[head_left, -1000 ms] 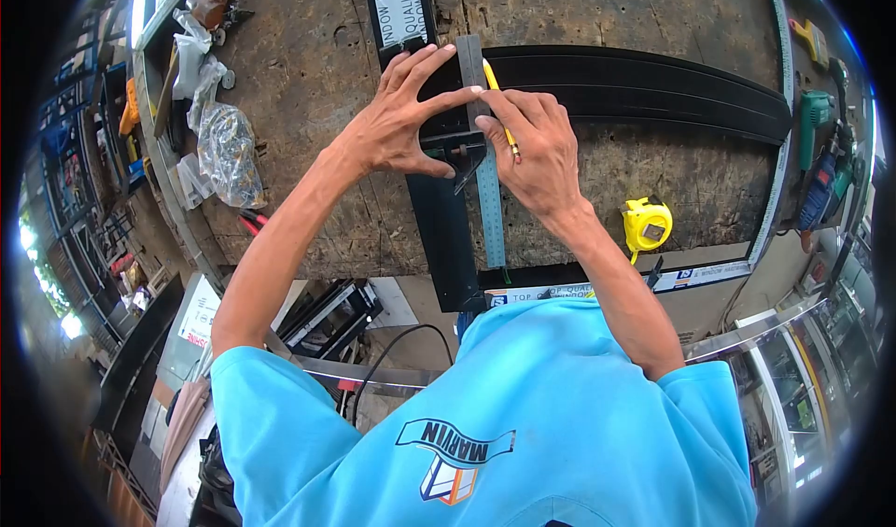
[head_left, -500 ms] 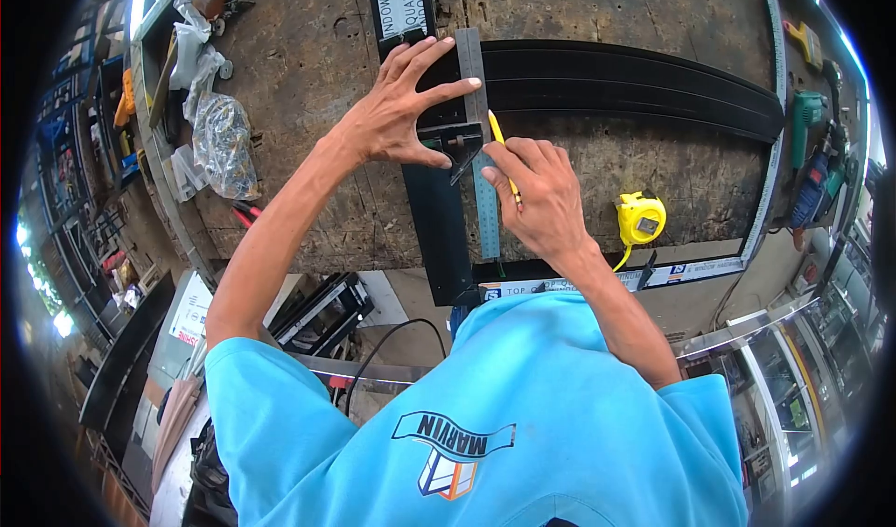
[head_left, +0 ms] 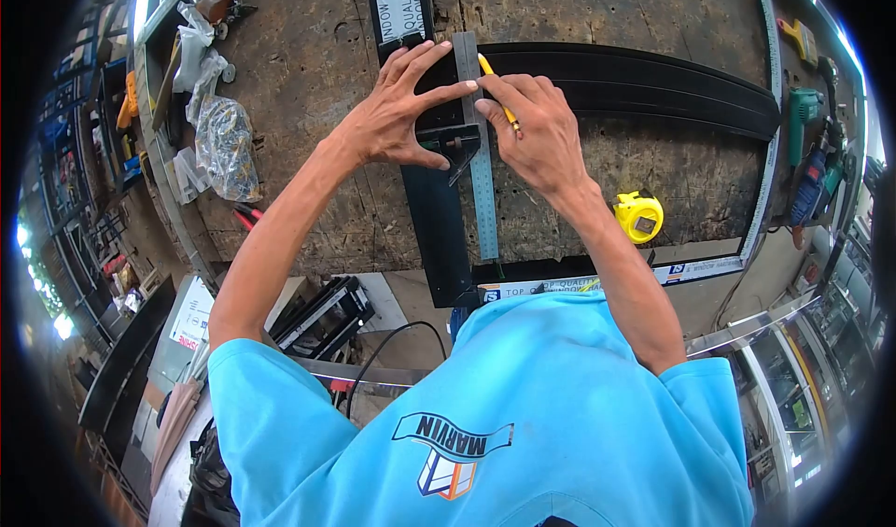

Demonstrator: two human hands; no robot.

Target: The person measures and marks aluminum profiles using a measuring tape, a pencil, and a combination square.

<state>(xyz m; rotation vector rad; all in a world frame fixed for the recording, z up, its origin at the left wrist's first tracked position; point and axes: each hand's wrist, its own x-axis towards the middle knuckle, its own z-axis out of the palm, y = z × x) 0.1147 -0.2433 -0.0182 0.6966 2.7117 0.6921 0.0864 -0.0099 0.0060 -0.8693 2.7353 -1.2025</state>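
Note:
In the head view, a combination square (head_left: 484, 210) lies across a long black profile (head_left: 635, 91), its steel rule pointing toward my body. My left hand (head_left: 397, 102) spreads over the square and profile, holding the square down, with the index fingertip on the rule and the thumb by the square's head. A yellow pencil (head_left: 510, 116) is pinched in my right hand (head_left: 539, 135), its tip at the right edge of the rule on the profile. Under the square, another black profile (head_left: 434, 233) runs toward me.
A yellow tape measure (head_left: 638, 217) sits right of my right forearm on the worn wooden bench (head_left: 579, 191). Plastic bags of small parts (head_left: 224, 149) lie at the left. Beyond the right-hand metal edge are a paintbrush (head_left: 798, 40) and power tools (head_left: 809, 186).
My right hand has moved away from my body along the rule with the pencil, from below the profile onto it. The left hand and square stay in place.

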